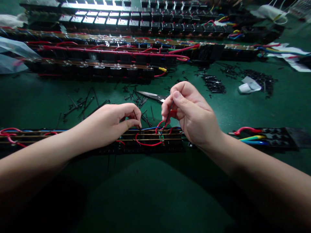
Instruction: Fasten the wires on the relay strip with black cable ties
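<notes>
In the head view my left hand [121, 119] is closed in a pinch on a thin black cable tie [135, 114], just above a long black wired strip [150, 149]. To its right my right hand [194, 110] pinches another black cable tie [168, 114], which slants down toward the strip. Brass-coloured rods run along this strip, with a looped red wire [148, 145] and a blue wire [152, 128] between my hands. Something red shows behind the right fingers; I cannot tell what it is. Scissors [150, 95] lie beyond, partly hidden by that hand.
Loose black cable ties [84, 105] are scattered behind my left hand, and a pile [213, 84] lies at the right beside a crumpled white wrapper [249, 85]. Several more wired strips [109, 53] fill the back of the green table [145, 194]. A terminal block [274, 137] lies at right.
</notes>
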The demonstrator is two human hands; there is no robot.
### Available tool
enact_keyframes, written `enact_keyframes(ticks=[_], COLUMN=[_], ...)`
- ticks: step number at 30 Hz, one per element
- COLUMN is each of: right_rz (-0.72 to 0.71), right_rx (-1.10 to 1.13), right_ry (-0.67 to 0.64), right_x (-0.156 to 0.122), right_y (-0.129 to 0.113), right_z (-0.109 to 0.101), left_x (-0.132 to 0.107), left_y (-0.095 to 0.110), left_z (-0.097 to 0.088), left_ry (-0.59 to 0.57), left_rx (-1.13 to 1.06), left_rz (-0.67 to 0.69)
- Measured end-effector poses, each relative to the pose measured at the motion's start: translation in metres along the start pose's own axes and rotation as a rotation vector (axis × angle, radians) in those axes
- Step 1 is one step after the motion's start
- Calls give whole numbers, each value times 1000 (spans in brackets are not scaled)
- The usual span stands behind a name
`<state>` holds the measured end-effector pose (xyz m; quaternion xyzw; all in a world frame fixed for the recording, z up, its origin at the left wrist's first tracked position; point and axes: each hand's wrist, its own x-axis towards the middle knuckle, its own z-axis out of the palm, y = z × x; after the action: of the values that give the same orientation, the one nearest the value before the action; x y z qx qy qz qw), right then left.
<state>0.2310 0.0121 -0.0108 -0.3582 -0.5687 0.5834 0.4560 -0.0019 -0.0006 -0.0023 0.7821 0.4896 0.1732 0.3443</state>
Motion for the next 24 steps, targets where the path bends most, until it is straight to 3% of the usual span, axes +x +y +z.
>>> enact_keyframes(ticks=[7, 24], right_rz=[11, -30], right_rx=[-3, -50], right_ry=[4, 27], right_x=[0, 0], right_y=[1, 1], right_z=[1, 0], left_x=[0, 1], left_y=[0, 3], left_z=[1, -2], left_ry=[21, -81], left_rx=[-47, 50], left_rz=[7, 91])
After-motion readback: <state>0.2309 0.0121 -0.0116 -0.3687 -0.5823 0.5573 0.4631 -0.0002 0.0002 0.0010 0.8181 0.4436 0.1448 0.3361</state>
